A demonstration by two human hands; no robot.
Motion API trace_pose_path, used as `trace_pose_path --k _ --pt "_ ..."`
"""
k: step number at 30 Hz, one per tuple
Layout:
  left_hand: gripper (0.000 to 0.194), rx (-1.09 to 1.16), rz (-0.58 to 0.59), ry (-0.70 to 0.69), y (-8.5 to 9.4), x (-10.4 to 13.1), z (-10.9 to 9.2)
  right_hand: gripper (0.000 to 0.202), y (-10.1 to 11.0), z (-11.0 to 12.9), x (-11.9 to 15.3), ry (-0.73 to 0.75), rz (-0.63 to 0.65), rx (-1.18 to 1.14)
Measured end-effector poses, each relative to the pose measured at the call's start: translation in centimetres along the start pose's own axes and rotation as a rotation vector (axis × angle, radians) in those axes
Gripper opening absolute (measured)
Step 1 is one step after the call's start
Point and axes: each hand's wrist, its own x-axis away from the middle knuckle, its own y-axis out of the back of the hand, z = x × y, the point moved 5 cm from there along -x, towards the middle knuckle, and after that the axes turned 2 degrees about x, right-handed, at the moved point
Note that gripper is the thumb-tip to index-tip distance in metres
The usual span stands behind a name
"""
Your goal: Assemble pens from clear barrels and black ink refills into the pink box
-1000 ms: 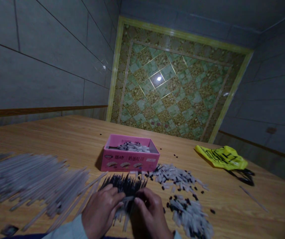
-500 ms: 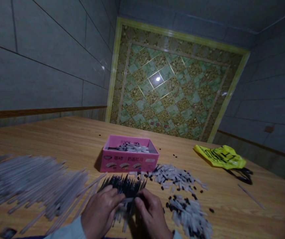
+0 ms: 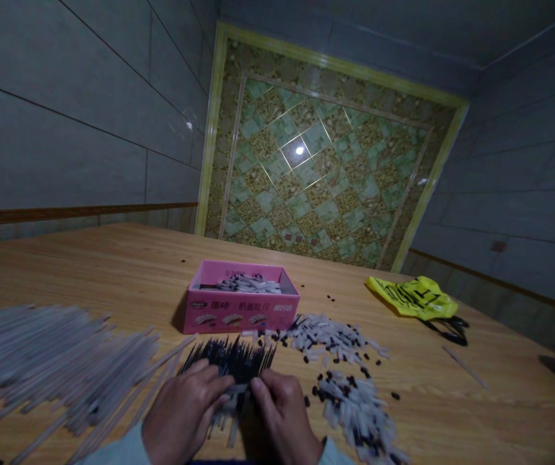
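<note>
My left hand (image 3: 181,410) is closed, its thumb and fingers pinching one end of a small translucent tube (image 3: 239,389). My right hand (image 3: 284,407) meets it from the other side, thumb and forefinger pressed together at the tube's other end. The exact tip is blurred and partly hidden by the fingers. Just beyond both hands lies a heap of thin black pointed sticks (image 3: 233,355), tips facing away from me. Pale pieces (image 3: 232,429) show below, between the hands.
A pink box (image 3: 243,313) holding small white and black pieces stands behind the heap. Long translucent tubes (image 3: 40,355) spread at left. Short white tubes with black bits (image 3: 359,407) lie at right, with another pile (image 3: 328,336) beyond. A yellow bag (image 3: 413,297) lies farther right.
The view has shifted slightly, so the whole table appears farther left. Both hands stay together over the near side of the black heap, still pinching the small tube.
</note>
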Motion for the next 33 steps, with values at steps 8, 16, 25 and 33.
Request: trace_pose_path --k 8,16,25,33 --pt "0.024 0.011 -0.072 -0.005 -0.6 0.0 0.4 0.033 0.0 -0.1 0.2 0.005 -0.022 -0.037" --pt "0.022 0.385 -0.249 0.196 -0.1 -0.2 2.6 0.020 1.8 -1.8 -1.3 -0.089 -0.126 0.038" --pt "0.026 1.528 -0.300 0.676 -2.0 -0.3 3.9 0.022 0.2 -1.3 -0.9 0.084 0.180 0.310" --pt "0.019 1.716 -0.341 0.780 -3.0 -0.1 4.6 0.012 0.2 -0.7 -0.6 0.146 0.218 0.400"
